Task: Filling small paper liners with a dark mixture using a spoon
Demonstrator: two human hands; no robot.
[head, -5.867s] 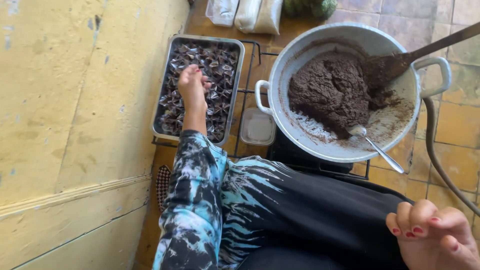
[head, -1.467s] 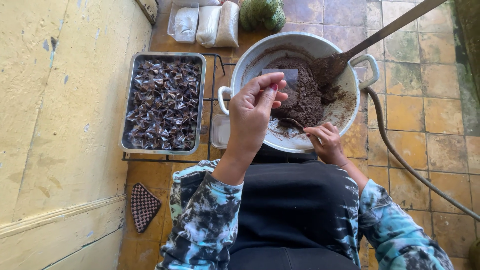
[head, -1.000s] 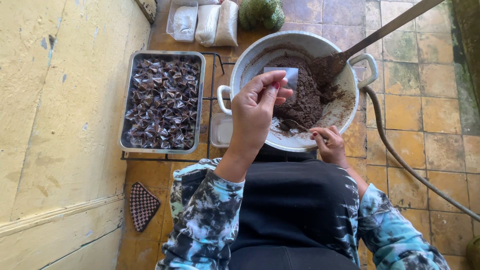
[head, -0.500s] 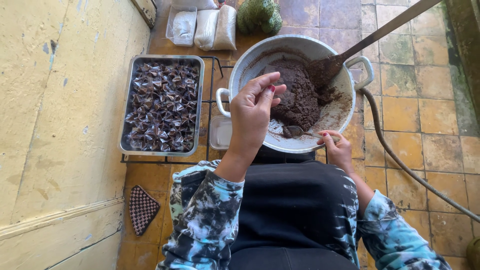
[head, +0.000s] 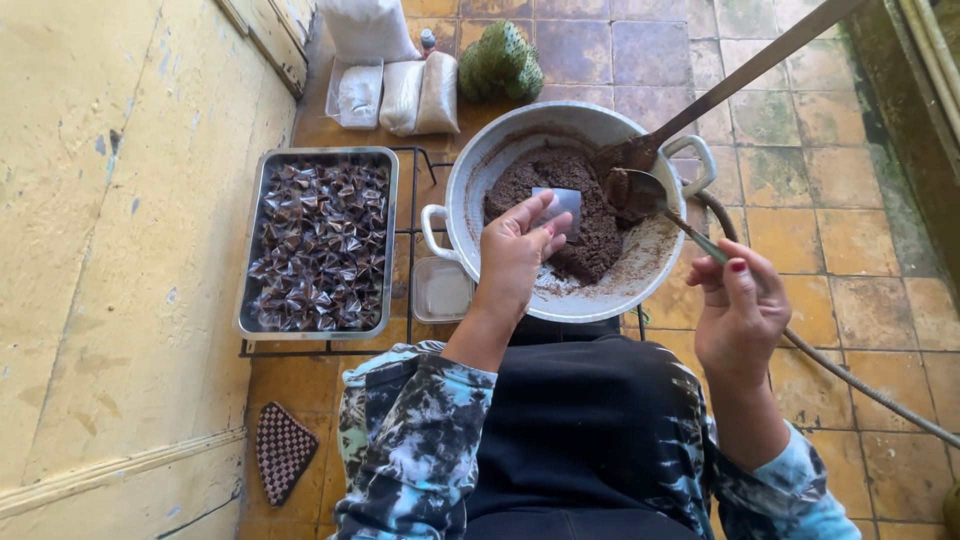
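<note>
My left hand (head: 515, 255) pinches a small clear wrapper (head: 560, 205) flat over the big metal pot (head: 470, 180), so anything dropped lands back in the brown paste (head: 560, 215). My right hand (head: 740, 310) is closed on a spoon (head: 640, 190), loaded and lifted just beside the wrapper. A long wooden ladle (head: 740, 75) rests in the pot. The tray of folded pieces (head: 320, 245) sits at my left within reach, on a wire rack (head: 415, 250) that keeps it off the tiled floor (head: 850, 260).
</note>
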